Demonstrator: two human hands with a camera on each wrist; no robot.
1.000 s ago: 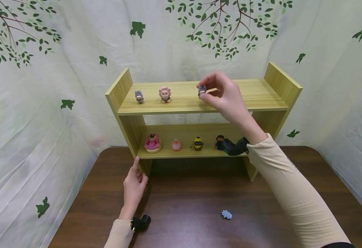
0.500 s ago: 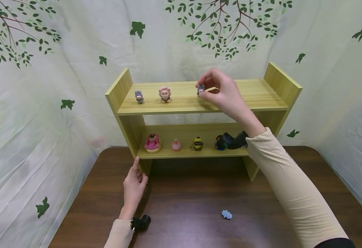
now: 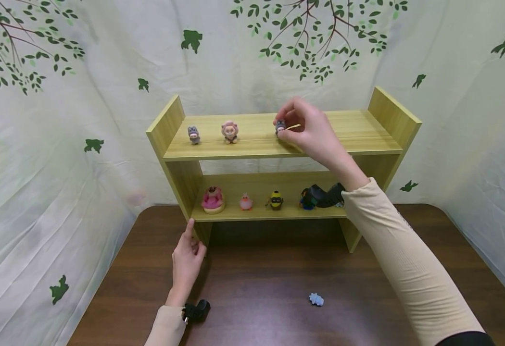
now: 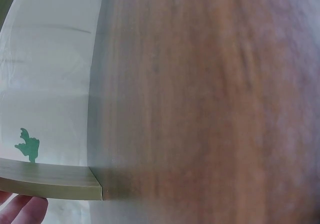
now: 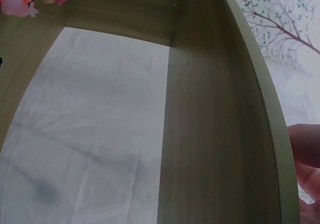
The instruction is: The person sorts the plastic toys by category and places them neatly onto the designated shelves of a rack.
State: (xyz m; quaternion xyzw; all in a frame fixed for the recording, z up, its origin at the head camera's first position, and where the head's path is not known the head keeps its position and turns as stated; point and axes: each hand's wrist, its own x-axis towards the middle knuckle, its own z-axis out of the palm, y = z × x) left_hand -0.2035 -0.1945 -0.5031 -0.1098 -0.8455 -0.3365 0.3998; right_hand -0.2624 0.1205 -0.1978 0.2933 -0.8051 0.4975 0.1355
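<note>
In the head view my right hand (image 3: pixel 306 126) pinches a small grey figurine (image 3: pixel 280 127) between thumb and fingers, over the top board of a light wooden shelf (image 3: pixel 343 153). Whether its base touches the board is hidden. To its left stand a pink figurine (image 3: pixel 230 131) and another grey figurine (image 3: pixel 194 135). My left hand (image 3: pixel 186 259) touches the shelf's lower left side with a straight index finger. In the left wrist view, fingertips (image 4: pixel 31 210) lie against the side panel (image 4: pixel 55 181). Only some right fingers (image 5: pixel 306 146) show in the right wrist view.
On the lower board stand a pink bear figure (image 3: pixel 212 199), a pink duck (image 3: pixel 246 202), a yellow figure (image 3: pixel 276 200) and a blue figure (image 3: pixel 307 199) partly behind the black wrist camera (image 3: pixel 326 196). A pale blue figurine (image 3: pixel 316 299) lies on the brown table (image 3: pixel 252 269).
My right hand has shifted slightly left and away from me with the grey figurine, then stayed nearly still. The left hand has not moved.
</note>
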